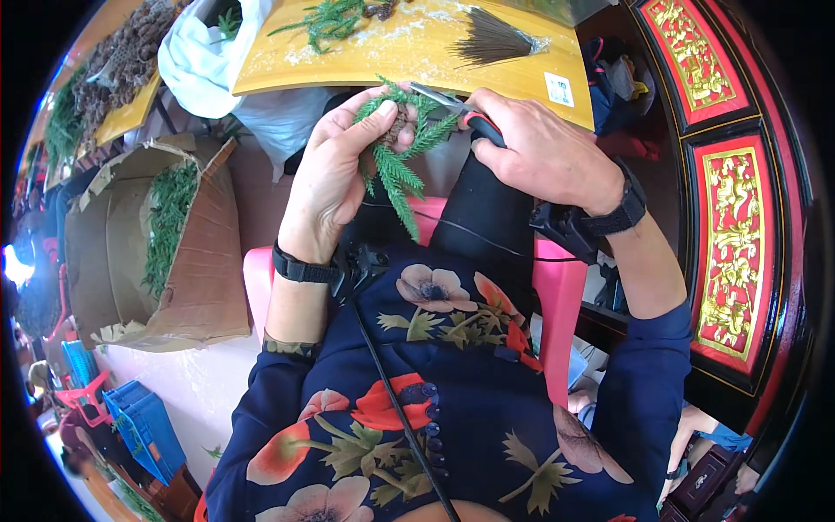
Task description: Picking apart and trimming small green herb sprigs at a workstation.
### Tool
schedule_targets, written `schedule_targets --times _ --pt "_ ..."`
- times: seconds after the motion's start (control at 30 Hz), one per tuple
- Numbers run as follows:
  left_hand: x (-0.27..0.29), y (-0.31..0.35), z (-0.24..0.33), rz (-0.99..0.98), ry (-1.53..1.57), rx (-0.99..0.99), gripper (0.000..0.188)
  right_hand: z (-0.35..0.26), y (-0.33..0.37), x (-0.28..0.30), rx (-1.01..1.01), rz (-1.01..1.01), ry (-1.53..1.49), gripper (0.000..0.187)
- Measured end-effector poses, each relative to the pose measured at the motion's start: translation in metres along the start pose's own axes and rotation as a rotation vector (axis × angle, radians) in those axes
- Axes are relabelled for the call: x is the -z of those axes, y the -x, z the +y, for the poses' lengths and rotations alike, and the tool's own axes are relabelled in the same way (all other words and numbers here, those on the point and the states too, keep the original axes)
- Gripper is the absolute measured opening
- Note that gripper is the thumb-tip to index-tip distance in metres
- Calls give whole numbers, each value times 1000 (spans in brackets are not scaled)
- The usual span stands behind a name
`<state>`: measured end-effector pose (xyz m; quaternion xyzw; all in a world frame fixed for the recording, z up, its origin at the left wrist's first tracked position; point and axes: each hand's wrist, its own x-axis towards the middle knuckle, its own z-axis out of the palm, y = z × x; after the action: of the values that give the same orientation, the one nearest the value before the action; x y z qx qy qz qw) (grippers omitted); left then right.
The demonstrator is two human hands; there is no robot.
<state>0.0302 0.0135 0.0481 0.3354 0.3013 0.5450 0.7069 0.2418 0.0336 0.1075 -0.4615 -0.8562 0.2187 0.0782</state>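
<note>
My left hand (329,161) is closed on an artificial pine sprig (397,178), its thumb pressed on the stem side. Between the fingers a brown pine cone (394,133) shows in part among the green needles. My right hand (550,157) grips scissors (484,129) with red and black handles. Their metal blades reach left to the top of the sprig; whether they are parted is hard to make out. Both hands are above my lap, just at the near edge of the yellow table (278,74).
On the table lie another green sprig (330,24) and a bundle of thin dark wires (496,39). A white plastic bag (204,65) hangs at its left. A cardboard box (204,261) with greenery stands left; a black-and-red carved cabinet (687,200) stands right. Blue crates (143,426) sit lower left.
</note>
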Motion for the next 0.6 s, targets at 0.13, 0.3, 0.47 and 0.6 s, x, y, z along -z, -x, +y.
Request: schedule_targets --times 0.13,0.3,0.47,0.6 --pt "-1 1 1 -13 -21 -25 25 -3 -1 1 -18 -49 24 25" --pt "-5 2 -1 58 -75 -61 29 3 0 -6 16 -2 -7 25" --pt "-8 4 -2 111 -178 -139 35 0 3 -7 -44 -51 -30 26" --pt "-18 6 -5 191 -344 -279 39 -1 2 -10 -57 -40 -41 28"
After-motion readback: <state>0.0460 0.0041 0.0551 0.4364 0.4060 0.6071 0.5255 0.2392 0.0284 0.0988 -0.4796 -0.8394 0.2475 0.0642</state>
